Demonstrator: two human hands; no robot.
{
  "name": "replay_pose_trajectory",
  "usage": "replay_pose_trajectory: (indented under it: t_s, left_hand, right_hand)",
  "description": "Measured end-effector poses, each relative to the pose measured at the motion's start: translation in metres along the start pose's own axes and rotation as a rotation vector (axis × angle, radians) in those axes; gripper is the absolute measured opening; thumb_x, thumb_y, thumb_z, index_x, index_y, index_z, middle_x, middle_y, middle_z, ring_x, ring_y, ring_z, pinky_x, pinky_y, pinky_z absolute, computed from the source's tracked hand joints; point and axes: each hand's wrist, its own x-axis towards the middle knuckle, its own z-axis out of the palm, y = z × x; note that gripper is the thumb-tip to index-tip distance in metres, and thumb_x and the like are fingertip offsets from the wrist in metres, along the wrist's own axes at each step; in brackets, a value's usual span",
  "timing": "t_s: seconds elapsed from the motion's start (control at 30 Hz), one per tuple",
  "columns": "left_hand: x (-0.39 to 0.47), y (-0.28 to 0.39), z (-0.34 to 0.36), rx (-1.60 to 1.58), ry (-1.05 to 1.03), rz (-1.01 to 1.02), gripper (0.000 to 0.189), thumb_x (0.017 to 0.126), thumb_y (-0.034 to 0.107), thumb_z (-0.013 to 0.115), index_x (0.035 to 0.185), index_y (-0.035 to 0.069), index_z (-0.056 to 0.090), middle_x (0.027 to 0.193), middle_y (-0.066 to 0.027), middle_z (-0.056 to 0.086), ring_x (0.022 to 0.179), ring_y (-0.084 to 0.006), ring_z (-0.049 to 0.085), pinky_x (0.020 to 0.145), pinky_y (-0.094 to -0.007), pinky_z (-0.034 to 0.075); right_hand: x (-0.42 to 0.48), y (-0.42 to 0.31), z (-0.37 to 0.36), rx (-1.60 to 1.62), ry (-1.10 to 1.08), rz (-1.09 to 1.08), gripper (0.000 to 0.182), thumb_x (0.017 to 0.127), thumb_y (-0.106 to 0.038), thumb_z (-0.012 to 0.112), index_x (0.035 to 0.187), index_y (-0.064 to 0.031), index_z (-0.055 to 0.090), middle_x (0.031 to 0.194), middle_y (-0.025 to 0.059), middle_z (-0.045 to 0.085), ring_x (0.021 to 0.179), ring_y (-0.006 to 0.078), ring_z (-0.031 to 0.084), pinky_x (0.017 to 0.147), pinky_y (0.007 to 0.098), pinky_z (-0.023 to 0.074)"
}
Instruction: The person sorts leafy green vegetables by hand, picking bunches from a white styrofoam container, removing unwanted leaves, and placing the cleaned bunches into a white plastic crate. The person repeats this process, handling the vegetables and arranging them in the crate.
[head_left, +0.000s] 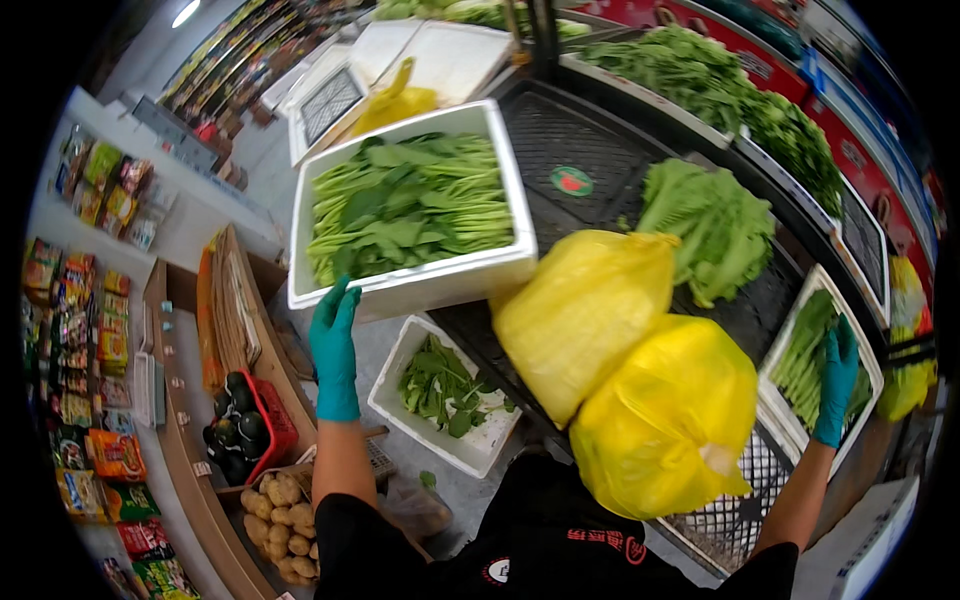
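Observation:
My left hand, in a teal glove, grips the near left rim of a white foam box. Leafy greens with pale green stalks are laid in rows inside it. On the far right, my right hand, gloved alike, is on the greens in a smaller white crate. Its fingertips are among the leaves, and I cannot tell whether they close on any. Between my hands, two full yellow plastic bags lie on the black display rack, near a head of lettuce.
Below the rack's edge, a white foam bin with loose leaves stands on the floor. Potatoes and a red basket of dark green squash sit on my left. More leafy vegetables line the far side. A black mesh crate is near my right.

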Motion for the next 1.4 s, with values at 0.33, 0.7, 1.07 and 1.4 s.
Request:
replay_pose_trajectory:
  t_s: [0.33, 0.7, 1.07, 1.4]
  left_hand:
    - [0.160, -0.030, -0.094, 0.949, -0.134, 0.396, 0.060, 0.075, 0.001, 0.061, 0.132, 0.009, 0.046, 0.125, -0.0162, 0.052, 0.113, -0.0280, 0.052, 0.096, -0.0350, 0.041]
    - [0.232, -0.014, -0.075, 1.583, -0.574, 0.526, 0.052, 0.071, 0.012, 0.066, 0.122, 0.014, 0.055, 0.101, -0.0123, 0.059, 0.090, -0.0319, 0.059, 0.075, -0.0414, 0.049]
    - [0.192, 0.108, -0.133, 0.884, -0.249, 0.267, 0.039, 0.083, 0.016, 0.062, 0.120, 0.006, 0.056, 0.102, -0.0105, 0.064, 0.085, -0.0201, 0.062, 0.077, -0.0321, 0.049]
    - [-0.010, 0.010, -0.029, 0.433, -0.552, 0.070, 0.064, 0.080, 0.032, 0.069, 0.134, 0.012, 0.044, 0.115, -0.0149, 0.058, 0.104, -0.0240, 0.058, 0.088, -0.0355, 0.046]
  right_hand:
    - [-0.004, -0.227, 0.284, 0.076, -0.606, -0.168, 0.041, 0.087, -0.008, 0.058, 0.128, -0.0102, 0.053, 0.108, 0.0063, 0.060, 0.093, 0.0147, 0.055, 0.085, 0.0291, 0.0434]
    - [-0.045, -0.278, 0.392, 0.148, -0.875, -0.208, 0.038, 0.085, -0.009, 0.061, 0.123, -0.0070, 0.056, 0.097, 0.0051, 0.060, 0.087, 0.0135, 0.057, 0.080, 0.0267, 0.0460]
    - [-0.113, -0.342, 0.449, 0.371, -1.100, -0.292, 0.042, 0.084, -0.016, 0.063, 0.125, -0.0102, 0.054, 0.101, 0.0095, 0.062, 0.089, 0.0173, 0.059, 0.080, 0.0305, 0.0479]
    - [-0.213, -0.374, 0.463, 0.921, -1.207, 0.431, 0.059, 0.086, -0.016, 0.061, 0.136, 0.0012, 0.036, 0.120, 0.0153, 0.055, 0.099, 0.0184, 0.058, 0.090, 0.0310, 0.0448]
